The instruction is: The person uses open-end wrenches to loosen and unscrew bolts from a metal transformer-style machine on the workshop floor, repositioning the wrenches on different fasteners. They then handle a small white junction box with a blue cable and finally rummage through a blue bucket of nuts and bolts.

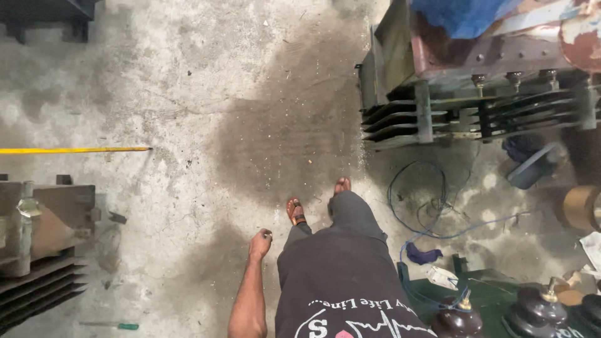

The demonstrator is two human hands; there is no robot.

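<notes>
My left hand (259,243) hangs at my side above the stained concrete floor (206,125), fingers curled into a fist. A small grey metal piece (268,235) pokes out between the fingertips. My left forearm runs down to the bottom edge. My right hand is out of view. Below me are my dark printed shirt (341,288), grey trousers and sandalled feet (296,211), pointing toward a dark patch on the floor.
A rusty finned metal unit (476,94) with a blue cover stands at upper right, and another finned unit (37,244) at left. A yellow strip (75,150) lies on the floor. Blue wire (432,206) loops at right near dark brown insulators (532,310). A green-handled screwdriver (113,325) lies bottom left.
</notes>
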